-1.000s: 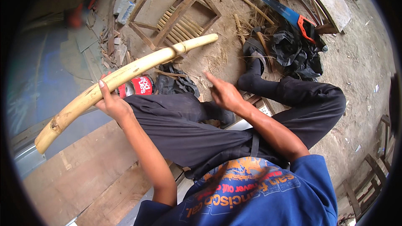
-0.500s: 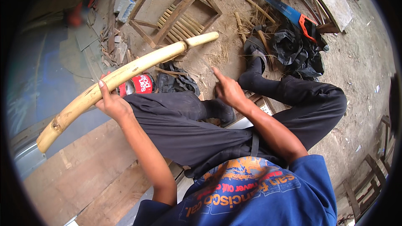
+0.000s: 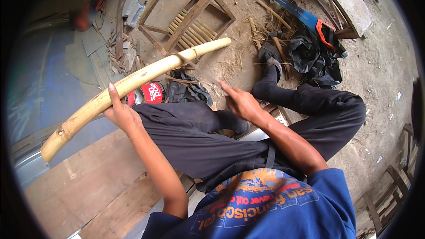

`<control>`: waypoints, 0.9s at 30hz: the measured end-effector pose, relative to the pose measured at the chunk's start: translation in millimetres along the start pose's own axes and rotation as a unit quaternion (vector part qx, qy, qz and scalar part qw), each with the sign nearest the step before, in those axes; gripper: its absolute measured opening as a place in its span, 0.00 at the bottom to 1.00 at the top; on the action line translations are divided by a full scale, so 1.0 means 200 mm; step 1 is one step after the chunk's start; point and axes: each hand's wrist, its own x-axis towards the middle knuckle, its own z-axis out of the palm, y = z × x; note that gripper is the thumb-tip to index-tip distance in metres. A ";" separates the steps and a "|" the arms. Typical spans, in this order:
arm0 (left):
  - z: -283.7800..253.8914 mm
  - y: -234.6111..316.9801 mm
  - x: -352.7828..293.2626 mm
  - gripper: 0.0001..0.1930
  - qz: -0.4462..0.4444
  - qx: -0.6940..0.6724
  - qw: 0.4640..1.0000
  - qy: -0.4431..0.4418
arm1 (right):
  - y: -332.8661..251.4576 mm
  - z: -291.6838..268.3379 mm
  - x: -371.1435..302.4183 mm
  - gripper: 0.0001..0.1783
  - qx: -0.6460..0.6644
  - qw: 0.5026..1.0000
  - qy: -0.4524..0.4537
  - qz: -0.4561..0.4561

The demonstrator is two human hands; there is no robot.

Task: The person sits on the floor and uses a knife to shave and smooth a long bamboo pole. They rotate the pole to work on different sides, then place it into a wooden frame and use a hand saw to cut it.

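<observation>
The left hand (image 3: 122, 113) pinches a long, pale-yellow, slightly curved bamboo pole (image 3: 141, 78) between thumb and fingers. The pole slants from near left to far right, ahead and leftward of the right hand (image 3: 242, 104), which is nearer to its far end. This hand curls, forefinger stretched, on what seems a blurred, thin grey metal blade (image 3: 195, 67) pointing to the pole.

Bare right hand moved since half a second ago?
Yes, the right hand shifted slightly left and downward in view, judged against the brown, boxy wooden frame.
</observation>
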 end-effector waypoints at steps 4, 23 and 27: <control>0.04 0.01 -0.01 0.20 0.008 -0.005 1.000 0.001 | 0.11 0.06 0.00 0.41 0.025 0.998 0.049 0.002; 0.03 0.01 -0.02 0.19 -0.005 -0.007 1.000 0.009 | -0.06 0.01 0.02 0.39 -0.036 0.999 -0.035 0.015; 0.04 0.02 -0.02 0.20 -0.001 -0.002 1.000 0.012 | 0.11 0.04 0.05 0.39 -0.025 0.996 0.030 0.076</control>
